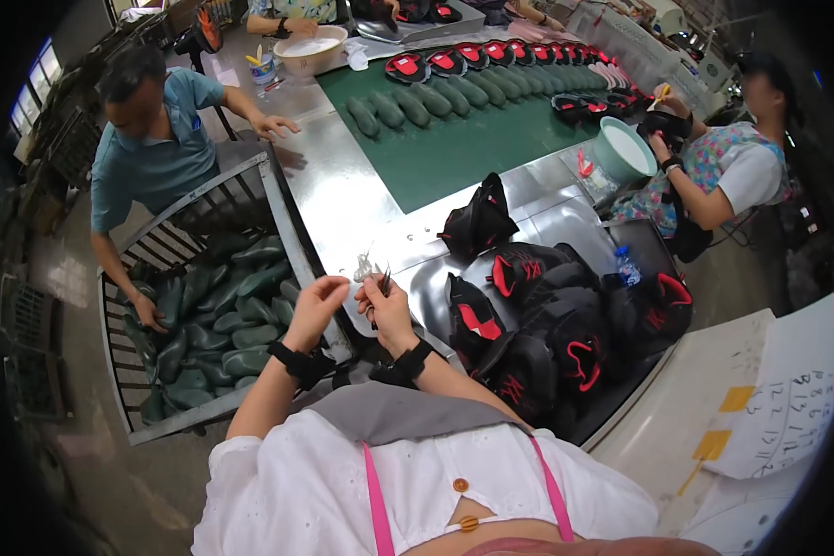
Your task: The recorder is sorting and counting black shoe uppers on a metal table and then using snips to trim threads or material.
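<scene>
Moderately lit, glaring off the metal counter, bright at left windows; bowed, darkening to black around the rim.

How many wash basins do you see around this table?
2: a cream basin at the table's far left, and a pale green basin at the right, by the worker in floral clothing. Others may be hidden.

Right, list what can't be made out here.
Head view:
Dark tool in the right hand: kind unclear, the hand covers part.
Left hand: whether it pinches anything, too small to tell.
Grey crate: its bottom, hidden by green shoe forms.
Worker behind the pale basin: head, cut off by the upper edge.
</scene>
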`<action>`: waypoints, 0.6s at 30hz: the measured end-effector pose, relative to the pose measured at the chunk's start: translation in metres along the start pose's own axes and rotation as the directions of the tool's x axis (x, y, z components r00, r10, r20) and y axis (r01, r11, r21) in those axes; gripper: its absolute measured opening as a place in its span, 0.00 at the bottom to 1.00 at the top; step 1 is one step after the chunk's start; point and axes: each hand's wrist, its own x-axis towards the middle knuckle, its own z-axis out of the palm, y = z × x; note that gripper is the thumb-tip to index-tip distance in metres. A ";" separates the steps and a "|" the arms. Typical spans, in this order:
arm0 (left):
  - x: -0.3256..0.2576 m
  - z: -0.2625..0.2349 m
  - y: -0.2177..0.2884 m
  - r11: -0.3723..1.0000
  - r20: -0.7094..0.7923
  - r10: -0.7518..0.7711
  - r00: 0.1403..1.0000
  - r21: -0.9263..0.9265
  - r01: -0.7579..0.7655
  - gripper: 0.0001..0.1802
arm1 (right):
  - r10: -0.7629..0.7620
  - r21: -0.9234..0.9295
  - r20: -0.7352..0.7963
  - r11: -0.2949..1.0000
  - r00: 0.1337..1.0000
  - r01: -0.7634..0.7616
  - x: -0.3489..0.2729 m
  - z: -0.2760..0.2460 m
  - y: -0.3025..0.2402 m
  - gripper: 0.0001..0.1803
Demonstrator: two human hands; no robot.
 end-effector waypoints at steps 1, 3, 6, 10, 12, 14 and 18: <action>-0.003 0.006 -0.002 1.000 0.040 0.001 0.999 -0.010 0.000 0.16 | -0.031 0.012 0.028 0.999 0.999 0.030 0.001 -0.001 0.002 0.09; -0.003 0.012 -0.005 1.000 0.073 0.004 0.997 -0.021 -0.002 0.17 | -0.010 0.006 0.027 1.000 1.000 0.009 -0.002 -0.001 0.004 0.09; 0.003 0.013 -0.009 0.998 -0.032 0.051 0.998 0.025 -0.050 0.19 | 0.025 -0.038 0.041 0.999 0.999 -0.023 -0.001 0.001 0.003 0.08; 0.010 0.005 0.006 0.985 -0.155 0.150 0.977 0.107 -0.134 0.20 | 0.054 -0.089 0.110 0.995 0.992 -0.045 0.001 0.004 0.004 0.09; 0.011 0.001 0.009 0.999 -0.110 0.032 0.993 -0.010 -0.034 0.22 | 0.091 -0.089 0.115 0.993 0.989 -0.081 0.002 0.006 0.004 0.09; 0.012 0.001 0.008 0.996 -0.096 0.091 0.991 0.019 -0.089 0.23 | 0.062 -0.182 0.146 0.983 0.987 -0.035 0.004 0.006 0.005 0.11; 0.015 0.005 0.004 0.995 0.031 0.094 0.995 0.015 -0.094 0.24 | 0.029 -0.317 0.108 0.949 0.994 0.006 0.002 0.004 0.005 0.11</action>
